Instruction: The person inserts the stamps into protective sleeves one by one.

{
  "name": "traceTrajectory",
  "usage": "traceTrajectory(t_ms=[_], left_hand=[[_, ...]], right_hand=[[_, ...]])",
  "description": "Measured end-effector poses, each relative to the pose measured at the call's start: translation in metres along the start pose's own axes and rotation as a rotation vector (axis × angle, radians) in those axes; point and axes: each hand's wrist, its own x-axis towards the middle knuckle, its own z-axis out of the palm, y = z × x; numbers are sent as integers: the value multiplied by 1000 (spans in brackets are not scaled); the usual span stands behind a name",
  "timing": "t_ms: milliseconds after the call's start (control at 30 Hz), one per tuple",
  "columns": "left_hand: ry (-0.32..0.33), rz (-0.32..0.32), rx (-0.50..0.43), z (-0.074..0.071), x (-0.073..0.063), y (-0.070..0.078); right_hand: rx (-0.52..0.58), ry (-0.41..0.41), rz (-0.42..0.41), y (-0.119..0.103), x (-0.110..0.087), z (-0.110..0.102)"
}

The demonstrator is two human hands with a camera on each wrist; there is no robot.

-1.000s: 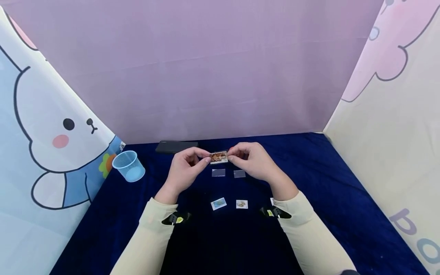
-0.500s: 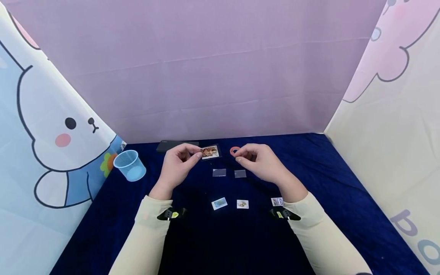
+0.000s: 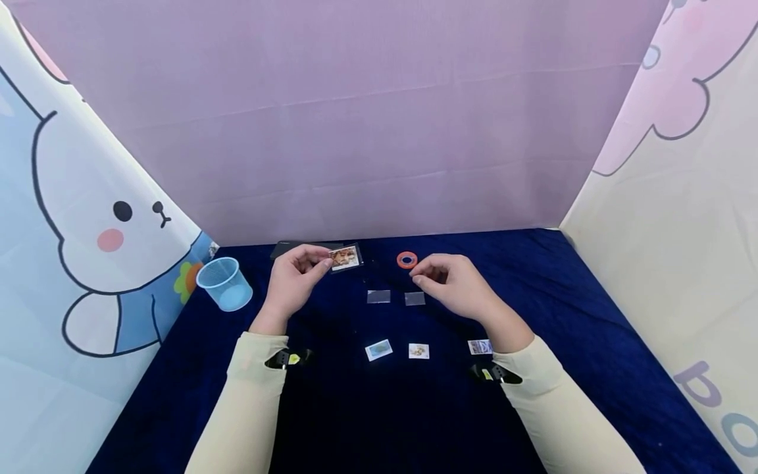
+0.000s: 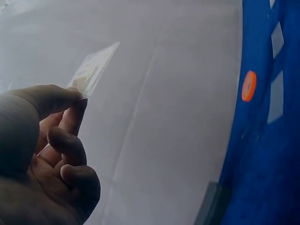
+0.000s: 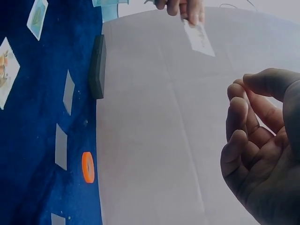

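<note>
In the head view my left hand (image 3: 291,280) pinches the edge of a stamp in a clear sleeve (image 3: 345,258) between thumb and forefinger, raised above the cloth. The left wrist view has this sleeve (image 4: 96,68) tilted, its picture washed out. My right hand (image 3: 453,283) hovers to the right, apart from the sleeve. Its fingers are curled and the thumb meets the forefinger; nothing shows between them in the right wrist view. An orange tape roll (image 3: 399,263) lies just beyond these fingertips. Two small clear sleeves, one on the left (image 3: 379,297) and one on the right (image 3: 414,299), lie between the hands.
Nearer me lie a bluish stamp (image 3: 379,350), a pale stamp (image 3: 418,351) and a third stamp (image 3: 480,347) by the right wrist. A flat black case (image 3: 283,248), partly hidden, is behind my left hand. At left stands a blue mesh basket (image 3: 214,288).
My right hand has let go of the sleeved stamp and drawn back to the right. My left hand has carried it leftward. The tape roll has come into full view.
</note>
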Motion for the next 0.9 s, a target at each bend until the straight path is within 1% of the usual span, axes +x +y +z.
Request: traceTrajectory(t_ms=[167, 267, 400, 467, 633, 733, 900], left_hand=[[-25, -60, 23, -5, 2, -14], [-47, -120, 77, -8, 3, -22], [-66, -195, 153, -10, 4, -37], [-70, -223, 171, -11, 4, -46], [-94, -284, 212, -13, 2, -64], [-121, -310, 232, -15, 1, -72], [-135, -370, 254, -16, 0, -85]], right_hand=[[10, -16, 25, 4, 1, 1], [9, -22, 33, 7, 1, 3], [0, -29, 37, 13, 2, 7], [-2, -38, 44, 15, 3, 8], [-13, -86, 69, 18, 3, 12], [-19, -121, 72, 21, 4, 16], [-42, -159, 74, 27, 5, 24]])
